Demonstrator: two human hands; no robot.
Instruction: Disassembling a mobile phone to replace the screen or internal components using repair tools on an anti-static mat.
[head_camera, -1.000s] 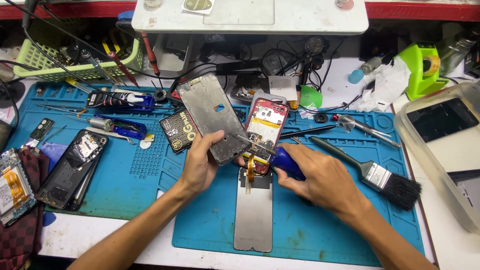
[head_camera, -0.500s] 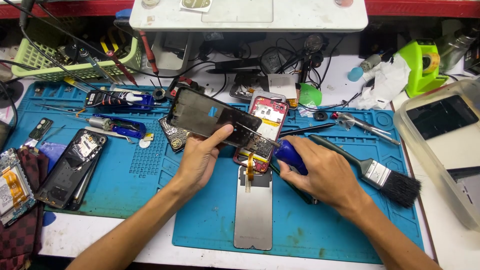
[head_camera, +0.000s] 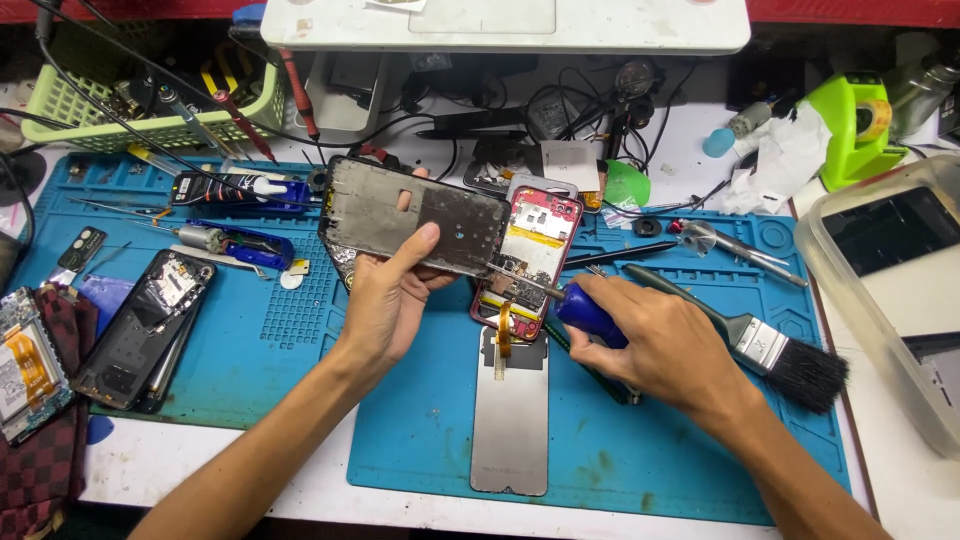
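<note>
My left hand (head_camera: 385, 295) grips a dark metal phone frame (head_camera: 415, 215), held up almost level above the blue mat, thumb on top. My right hand (head_camera: 655, 345) is closed on a blue-handled screwdriver (head_camera: 585, 312); its metal tip touches the frame's right edge. Under the tip lies an opened red phone (head_camera: 530, 260) with its circuit board showing. A grey display panel (head_camera: 510, 405) lies flat below it, joined by an orange flex cable.
A paintbrush (head_camera: 770, 350) lies right of my right hand. Another opened black phone (head_camera: 140, 325) and blue tools (head_camera: 235, 240) sit at the left. A green basket (head_camera: 110, 110), cables, a clear plastic tub (head_camera: 890, 290) and a green tape dispenser (head_camera: 855, 125) ring the blue mats (head_camera: 640, 470).
My left hand has turned the phone frame from upright-tilted to nearly level and shifted it left. The screwdriver tip has followed to the frame's right edge.
</note>
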